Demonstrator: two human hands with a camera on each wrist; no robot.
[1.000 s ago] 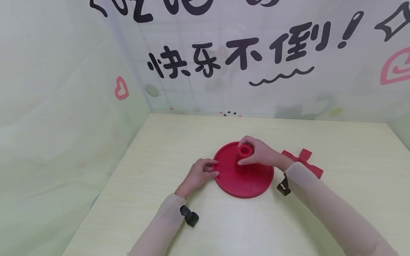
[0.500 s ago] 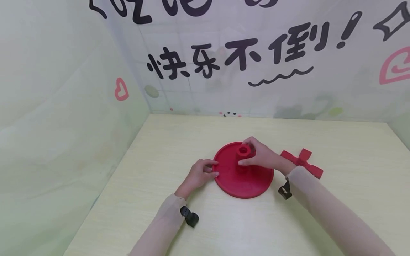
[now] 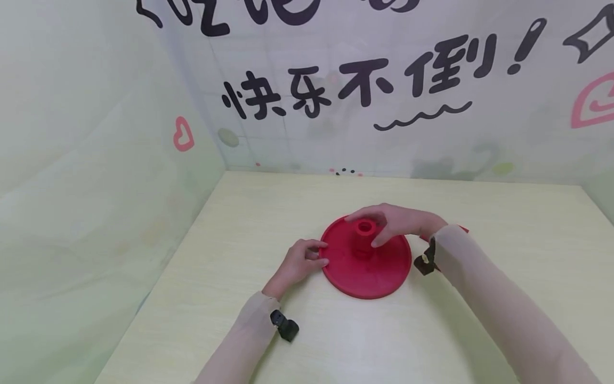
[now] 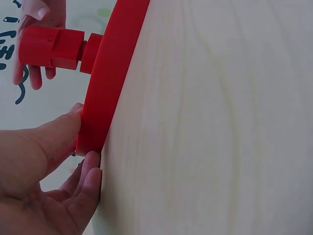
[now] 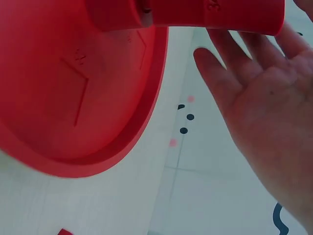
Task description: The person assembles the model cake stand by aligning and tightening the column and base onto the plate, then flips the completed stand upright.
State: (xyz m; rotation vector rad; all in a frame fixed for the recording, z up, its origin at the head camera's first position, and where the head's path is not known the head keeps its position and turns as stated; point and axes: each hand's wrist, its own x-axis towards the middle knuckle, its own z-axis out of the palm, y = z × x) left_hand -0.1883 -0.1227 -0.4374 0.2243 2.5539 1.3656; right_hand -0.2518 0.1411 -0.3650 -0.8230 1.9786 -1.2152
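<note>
A red round plate [image 3: 369,282] with a raised rim lies on the table. My left hand [image 3: 296,261] grips its left edge, thumb and fingers at the rim in the left wrist view. From the plate's middle rises a hollow red sleeve [image 3: 364,237], upright on a narrower collar [image 4: 91,55]. My right hand [image 3: 394,220] arches around the sleeve from the right, thumb in front and fingers behind. Its fingers [image 5: 234,54] are spread and fairly straight behind the sleeve in the right wrist view, not curled around it. Embossed marks show on the plate and the sleeve.
A red cross-shaped piece [image 3: 463,229] lies on the table right of the plate, mostly hidden under my right forearm. The pale wooden table [image 3: 268,202] meets a printed backdrop [image 3: 307,144] at the back and a hanging sheet [image 3: 96,213] at the left.
My right hand has loosened from the sleeve and turned, its fingers reaching farther left behind it and its wrist moving up and right over the cross-shaped piece. My left hand stays put.
</note>
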